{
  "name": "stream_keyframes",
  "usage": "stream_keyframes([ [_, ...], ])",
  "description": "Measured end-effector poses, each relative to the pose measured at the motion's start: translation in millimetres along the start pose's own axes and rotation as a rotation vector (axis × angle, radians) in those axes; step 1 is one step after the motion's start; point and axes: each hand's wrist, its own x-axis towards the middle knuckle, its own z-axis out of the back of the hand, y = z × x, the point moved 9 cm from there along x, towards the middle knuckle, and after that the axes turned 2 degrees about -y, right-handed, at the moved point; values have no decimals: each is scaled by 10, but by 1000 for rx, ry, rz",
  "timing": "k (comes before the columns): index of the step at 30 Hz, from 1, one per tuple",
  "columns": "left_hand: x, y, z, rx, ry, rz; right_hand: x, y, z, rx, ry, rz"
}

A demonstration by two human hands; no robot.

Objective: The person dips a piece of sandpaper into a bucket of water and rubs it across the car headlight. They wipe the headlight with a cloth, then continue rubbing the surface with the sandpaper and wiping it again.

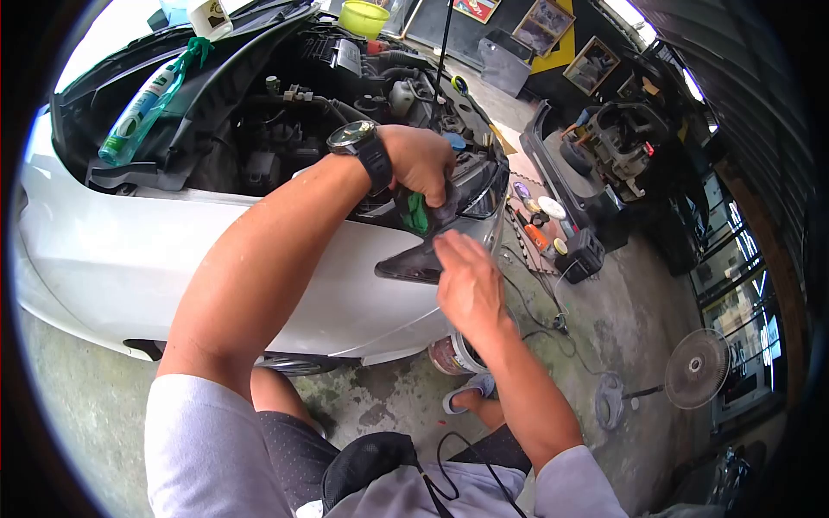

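My left hand (420, 164), with a black watch on the wrist, is closed and points down over the headlight area of a white car (337, 268). Its fingers grip what looks like a green cloth (416, 213), with something dark and blurred beside it. My right hand (471, 281) is at the outer end of the dark headlight (413, 264), palm down, its slightly blurred fingers stretched out and apart. Whether these fingertips touch the lamp I cannot tell. Nothing shows in this hand.
The engine bay (302, 112) is open, with a green spray bottle (142, 112) on its left edge and a yellow bowl (363, 17) behind. A bucket (451, 354) stands below the bumper. Tools, cables (553, 324), a removed bumper (561, 186) and a fan (698, 368) are at right.
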Motion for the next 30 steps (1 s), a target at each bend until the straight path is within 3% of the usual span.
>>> stream_keyframes([
  [2,9,-10,16,11,-4,-15,-48,182,32,35,-80,108],
  [6,7,3,22,0,-30,-23,50,-131,-2,32,-17,17],
  [10,0,2,38,8,-11,-3,-32,45,13,87,-92,120],
  [13,-11,-12,27,23,-25,-18,68,-209,-39,105,37,-18],
  [17,-6,-19,49,-10,-22,-15,-1,117,27,126,-27,80],
  [21,-24,-11,53,-30,-43,-23,65,-236,-53,81,-30,44],
  [26,-44,-17,119,-75,-71,-7,-31,40,16,93,-49,157],
  [30,-89,-26,120,-60,-63,19,40,-226,-33,54,7,29],
])
